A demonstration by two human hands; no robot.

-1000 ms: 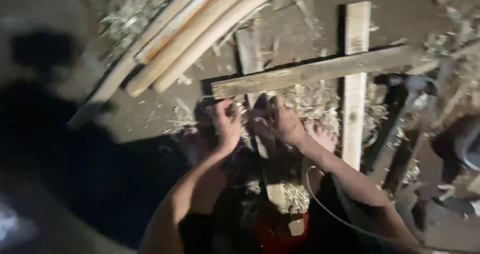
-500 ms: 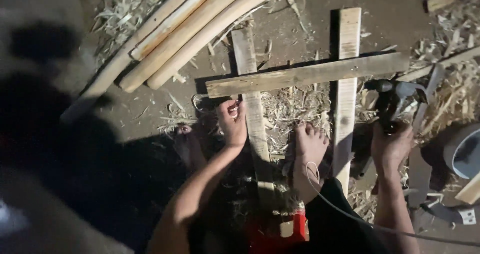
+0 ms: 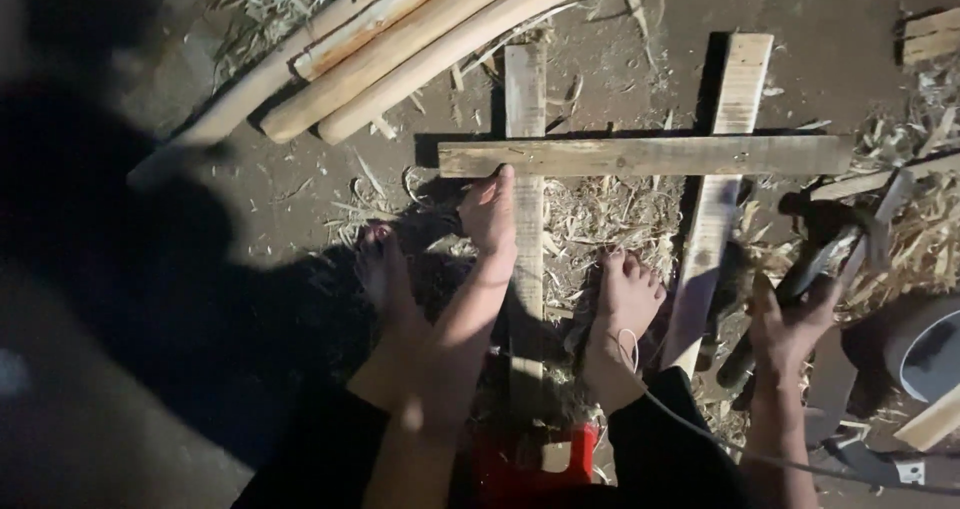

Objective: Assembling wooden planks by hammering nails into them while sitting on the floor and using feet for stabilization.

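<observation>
Three rough planks lie on the dirt: a cross plank laid over a left plank and a right plank. My left hand presses on the left plank just below the cross plank's left end, with its fingertips touching that end. Off to the right, my right hand grips the handle of a dark hammer above the wood shavings. My bare feet rest on either side of the left plank. Under me is a red stool.
Several peeled wooden poles lie at the top left. Shavings and straw cover the ground between the planks and at the right. A dark round container sits at the right edge, and a small wood offcut lies at the top right.
My right hand left the planks, swung right and took hold of the hammer. My left hand stayed on the left plank by the cross plank's end.
</observation>
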